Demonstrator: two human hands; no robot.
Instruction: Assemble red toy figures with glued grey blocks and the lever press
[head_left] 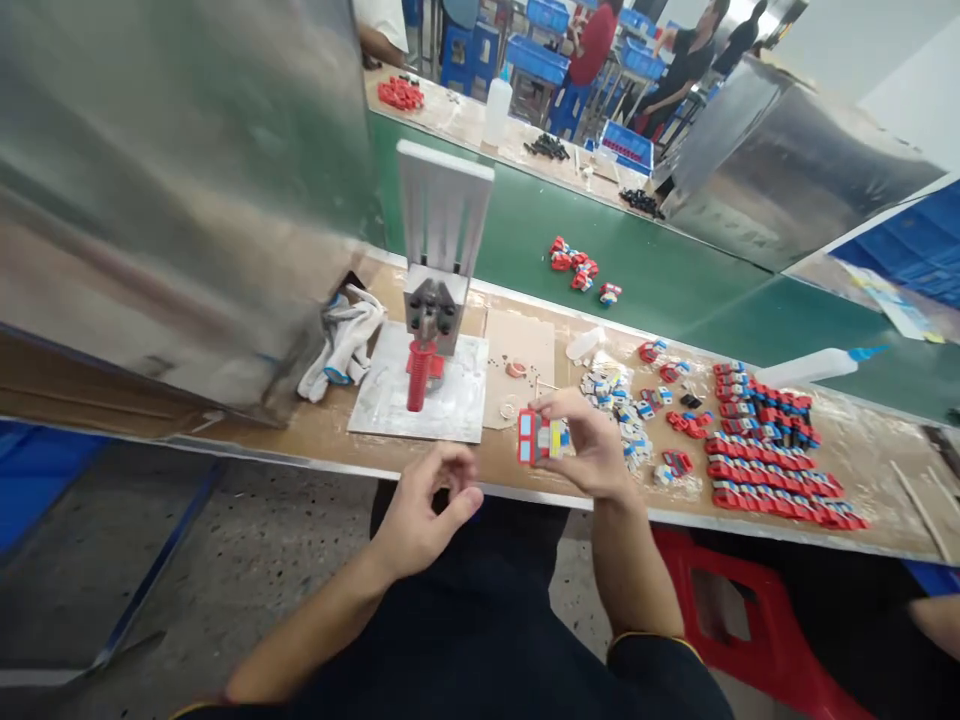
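Observation:
My right hand (589, 450) grips a small toy truck (531, 438) with a red frame, light-blue windows and a yellow patch, held above the table's front edge. My left hand (431, 505) is just left of it, its fingers curved with a gap to the thumb and nothing between them. Beyond my left hand stands a hand press (446, 230) with a red handle (420, 378) on a pale metal base plate (457, 415). A pile of white, blue and yellow toy parts (619, 405) lies to the right of my right hand.
Rows of red toy vehicles (772, 475) fill the table's right side, near a white bottle with a blue nozzle (817, 368). White gloves (345, 335) lie left of the press. Several toys (576, 265) rest on the green conveyor belt (517, 240). People work beyond it.

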